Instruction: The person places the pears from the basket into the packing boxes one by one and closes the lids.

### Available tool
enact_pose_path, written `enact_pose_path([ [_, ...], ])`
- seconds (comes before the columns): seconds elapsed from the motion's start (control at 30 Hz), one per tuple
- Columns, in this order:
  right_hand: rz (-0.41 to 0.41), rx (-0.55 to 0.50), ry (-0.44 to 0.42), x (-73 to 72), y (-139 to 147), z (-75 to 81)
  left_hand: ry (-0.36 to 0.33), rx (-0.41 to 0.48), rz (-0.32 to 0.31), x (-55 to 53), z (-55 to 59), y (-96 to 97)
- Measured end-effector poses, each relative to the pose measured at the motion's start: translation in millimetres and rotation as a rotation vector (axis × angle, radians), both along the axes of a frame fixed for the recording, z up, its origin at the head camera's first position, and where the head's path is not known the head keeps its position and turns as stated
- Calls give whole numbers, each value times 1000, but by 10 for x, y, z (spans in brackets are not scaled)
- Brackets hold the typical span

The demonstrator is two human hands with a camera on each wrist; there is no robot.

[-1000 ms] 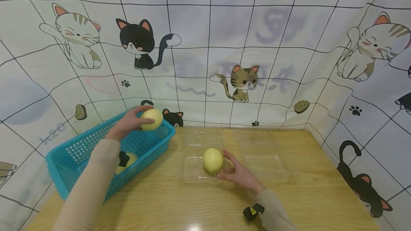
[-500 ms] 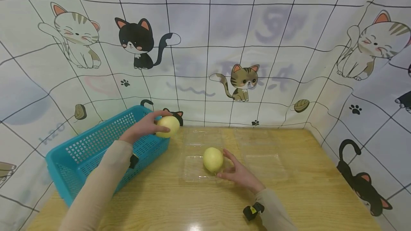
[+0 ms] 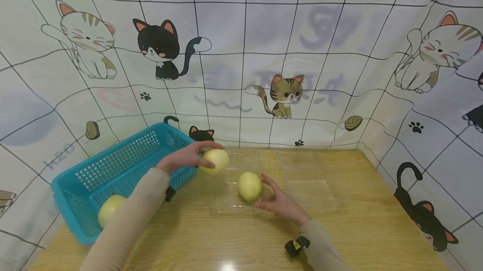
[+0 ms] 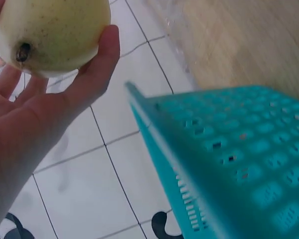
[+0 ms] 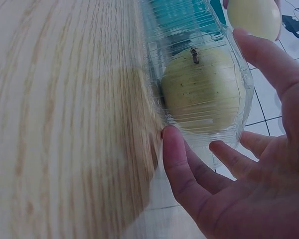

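Note:
My left hand (image 3: 188, 157) grips a pale yellow pear (image 3: 215, 161) between thumb and fingers, above the gap between the blue basket and the clear plastic box (image 3: 226, 204). The left wrist view shows this pear (image 4: 55, 35) from its end, with a dark spot. A second pear (image 3: 249, 186) sits in the box, its stem visible in the right wrist view. My right hand (image 3: 283, 204) is spread at the box's right side, fingertips touching the plastic. Another pear (image 3: 111, 210) lies in the basket, partly hidden by my left sleeve.
The blue perforated basket (image 3: 124, 162) stands at the left, angled toward the back wall. Another clear plastic tray part (image 3: 309, 183) lies to the right of the pear, on the wooden table (image 3: 241, 246). A cat-print cloth (image 3: 226, 70) covers the walls.
My left hand has carried its pear rightward and down, from over the basket's far end to beside the box. The basket's pear shows more to the left. My right hand stays put.

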State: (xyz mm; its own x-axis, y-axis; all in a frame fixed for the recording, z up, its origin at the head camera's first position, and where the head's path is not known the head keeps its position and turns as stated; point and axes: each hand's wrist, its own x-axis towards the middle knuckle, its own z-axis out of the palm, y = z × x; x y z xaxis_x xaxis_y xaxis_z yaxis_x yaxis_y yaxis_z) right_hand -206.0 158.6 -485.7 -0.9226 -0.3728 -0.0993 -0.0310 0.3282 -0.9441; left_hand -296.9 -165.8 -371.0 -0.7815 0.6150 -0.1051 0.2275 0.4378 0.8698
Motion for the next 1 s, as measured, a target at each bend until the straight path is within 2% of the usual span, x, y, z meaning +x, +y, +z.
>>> enact_pose_path([
  [0.13,-7,-8,-8,-10,6,-6,-11,-16,-80,14,-56,95],
  [0.3,2,-13,-6,-1,-2,28,-19,-19,-216,26,-172,192],
  [0.5,9,-17,-7,2,-1,54,-84,-65,-329,48,-325,284],
  [0.7,6,-11,3,-15,-6,29,-99,-101,-347,63,-403,363],
  [0.9,0,-14,8,-16,-4,12,-135,-133,-341,49,-412,409],
  [1.0,1,-6,10,-16,2,4,-127,-159,-378,6,-419,422],
])
